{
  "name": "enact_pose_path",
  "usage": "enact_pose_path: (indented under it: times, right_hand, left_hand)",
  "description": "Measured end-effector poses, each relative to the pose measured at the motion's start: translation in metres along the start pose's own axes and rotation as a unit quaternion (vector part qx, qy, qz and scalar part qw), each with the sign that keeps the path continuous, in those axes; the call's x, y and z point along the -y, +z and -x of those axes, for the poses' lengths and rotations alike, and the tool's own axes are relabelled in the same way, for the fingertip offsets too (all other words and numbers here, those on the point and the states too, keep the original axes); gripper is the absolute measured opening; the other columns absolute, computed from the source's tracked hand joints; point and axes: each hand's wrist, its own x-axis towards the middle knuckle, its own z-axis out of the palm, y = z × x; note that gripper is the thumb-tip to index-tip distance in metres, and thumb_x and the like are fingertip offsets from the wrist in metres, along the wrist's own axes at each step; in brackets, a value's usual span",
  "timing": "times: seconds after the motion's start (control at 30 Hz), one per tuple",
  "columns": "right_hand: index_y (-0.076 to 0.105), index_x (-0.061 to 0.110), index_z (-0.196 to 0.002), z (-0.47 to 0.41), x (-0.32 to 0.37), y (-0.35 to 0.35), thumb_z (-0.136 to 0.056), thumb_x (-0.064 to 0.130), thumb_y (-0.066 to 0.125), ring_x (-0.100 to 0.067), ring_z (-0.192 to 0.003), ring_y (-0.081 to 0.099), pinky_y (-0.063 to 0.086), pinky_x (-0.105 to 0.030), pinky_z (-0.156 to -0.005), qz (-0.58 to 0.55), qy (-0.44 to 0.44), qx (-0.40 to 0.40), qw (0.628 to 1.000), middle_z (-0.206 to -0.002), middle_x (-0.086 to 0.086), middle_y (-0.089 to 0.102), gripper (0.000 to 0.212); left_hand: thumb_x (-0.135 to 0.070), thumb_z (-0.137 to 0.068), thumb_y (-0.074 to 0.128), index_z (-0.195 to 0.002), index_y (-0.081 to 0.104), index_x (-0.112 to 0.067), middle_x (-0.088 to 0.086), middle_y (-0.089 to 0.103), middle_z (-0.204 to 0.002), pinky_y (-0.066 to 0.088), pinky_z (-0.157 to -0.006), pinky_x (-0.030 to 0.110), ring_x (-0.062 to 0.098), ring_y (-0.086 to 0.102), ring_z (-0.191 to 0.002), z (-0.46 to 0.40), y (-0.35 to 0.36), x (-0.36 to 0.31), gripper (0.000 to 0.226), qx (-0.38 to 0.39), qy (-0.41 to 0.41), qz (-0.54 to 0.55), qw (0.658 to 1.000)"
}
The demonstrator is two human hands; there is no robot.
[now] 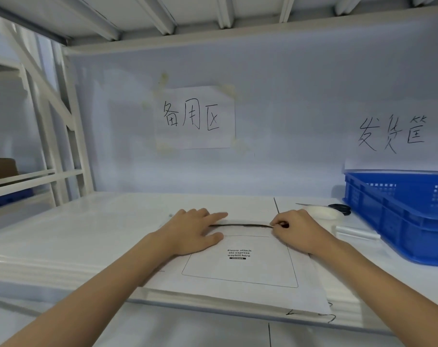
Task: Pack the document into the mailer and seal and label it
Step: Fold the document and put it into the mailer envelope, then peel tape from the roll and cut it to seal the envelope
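A white mailer (240,271) lies flat on the white shelf, its printed waybill box facing up. A dark slit along its far edge marks the mouth under the flap (240,223). My left hand (190,231) lies flat on the mailer's upper left part, its index finger stretched along the flap. My right hand (298,229) pinches the right end of the flap edge between thumb and fingertips. The document itself does not show.
A blue plastic crate (398,221) stands at the right. Between it and my right hand lie a roll of white tape (323,214), black-handled scissors (338,209) and a clear tube-like item (355,232). Two handwritten paper signs hang on the back wall (195,117).
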Motion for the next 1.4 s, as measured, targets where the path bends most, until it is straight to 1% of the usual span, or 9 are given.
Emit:
enact_pose_path:
  times: [0.1, 0.2, 0.37, 0.57, 0.77, 0.93, 1.1, 1.2, 1.4]
  right_hand:
    - [0.066, 0.014, -0.074, 0.002, 0.010, 0.001, -0.082, 0.040, 0.046, -0.022, -0.079, 0.062, 0.053, -0.035, -0.079, 0.117, -0.004, 0.012, 0.993, -0.076, 0.001, 0.068, 0.034]
    - [0.060, 0.015, -0.074, 0.000, 0.036, 0.007, -0.091, 0.042, 0.037, -0.028, -0.106, 0.054, 0.032, -0.042, -0.109, 0.311, -0.066, -0.011, 0.948, -0.087, -0.006, 0.067, 0.039]
    - [0.053, 0.016, -0.105, -0.008, 0.075, 0.030, -0.098, 0.044, 0.025, -0.026, -0.117, 0.053, 0.039, -0.040, -0.097, 0.161, -0.095, 0.159, 0.970, -0.117, -0.004, 0.060, 0.041]
    - [0.032, 0.020, -0.151, 0.003, 0.060, 0.028, -0.102, 0.051, 0.013, -0.015, -0.149, 0.020, 0.019, -0.038, -0.119, 0.093, -0.048, 0.197, 0.975, -0.160, 0.003, 0.026, 0.061]
    - [0.054, 0.023, -0.119, 0.017, 0.034, 0.000, -0.098, 0.056, 0.011, -0.026, -0.133, 0.043, 0.035, -0.047, -0.106, 0.123, 0.009, 0.165, 0.979, -0.134, 0.002, 0.051, 0.058]
    - [0.042, 0.024, -0.081, 0.022, 0.016, -0.001, -0.097, 0.058, 0.014, -0.022, -0.110, 0.051, 0.042, -0.046, -0.094, 0.137, 0.011, 0.127, 0.982, -0.096, 0.008, 0.050, 0.046]
    - [0.052, 0.021, -0.075, 0.014, 0.007, -0.009, -0.095, 0.045, 0.037, -0.027, -0.091, 0.058, 0.050, -0.037, -0.079, 0.106, 0.017, 0.025, 0.994, -0.088, 0.000, 0.060, 0.035]
    - [0.062, 0.012, -0.092, 0.001, -0.009, -0.031, -0.096, 0.028, 0.044, -0.029, -0.097, 0.059, 0.050, -0.038, -0.079, 0.153, 0.077, -0.046, 0.984, -0.103, -0.009, 0.060, 0.024]
    - [0.051, 0.012, -0.102, -0.017, -0.017, -0.038, -0.095, 0.011, 0.045, -0.023, -0.088, 0.058, 0.045, -0.030, -0.069, 0.272, 0.148, 0.059, 0.949, -0.094, -0.004, 0.055, 0.010]
  left_hand:
    - [-0.060, -0.099, 0.030, -0.144, 0.036, -0.053, -0.008, 0.044, -0.127, 0.025, -0.109, 0.039, 0.017, 0.034, -0.122, 0.004, 0.002, -0.002, 0.046, 0.022, -0.008, 0.013, 1.000]
    - [-0.059, -0.099, 0.033, -0.142, 0.040, -0.052, -0.008, 0.037, -0.143, 0.022, -0.113, 0.040, 0.019, 0.028, -0.135, 0.004, 0.002, -0.004, 0.044, 0.056, -0.017, 0.069, 0.996]
    - [-0.062, -0.098, 0.027, -0.145, 0.035, -0.047, -0.006, 0.036, -0.154, 0.029, -0.113, 0.040, 0.023, 0.038, -0.139, -0.001, 0.006, -0.011, 0.050, 0.082, -0.004, 0.092, 0.992]
    - [-0.066, -0.097, 0.024, -0.149, 0.028, -0.051, -0.022, 0.022, -0.160, 0.017, -0.120, 0.035, 0.010, 0.022, -0.149, 0.006, 0.004, 0.016, 0.055, 0.106, -0.052, 0.086, 0.989]
    - [-0.064, -0.097, 0.027, -0.147, 0.028, -0.054, -0.024, 0.021, -0.160, 0.015, -0.120, 0.032, 0.005, 0.019, -0.149, 0.027, 0.010, 0.046, 0.051, 0.084, -0.082, 0.108, 0.987]
    - [-0.077, -0.087, 0.027, -0.148, 0.027, -0.052, -0.024, 0.018, -0.161, 0.013, -0.120, 0.035, 0.005, 0.015, -0.149, 0.030, 0.006, 0.036, 0.066, 0.091, -0.085, 0.138, 0.983]
    - [-0.081, -0.081, 0.032, -0.150, 0.026, -0.049, -0.022, 0.017, -0.162, 0.011, -0.120, 0.035, 0.007, 0.013, -0.150, 0.034, 0.000, 0.031, 0.076, 0.104, -0.089, 0.159, 0.978]
    - [-0.079, -0.083, 0.036, -0.151, 0.027, -0.047, -0.020, 0.017, -0.162, 0.011, -0.119, 0.034, 0.008, 0.014, -0.150, 0.034, -0.001, 0.026, 0.076, 0.100, -0.090, 0.163, 0.977]
    - [-0.088, -0.077, 0.033, -0.148, 0.031, -0.050, -0.024, 0.024, -0.159, 0.014, -0.119, 0.033, 0.004, 0.019, -0.148, 0.034, 0.002, 0.032, 0.081, 0.077, -0.092, 0.200, 0.972]
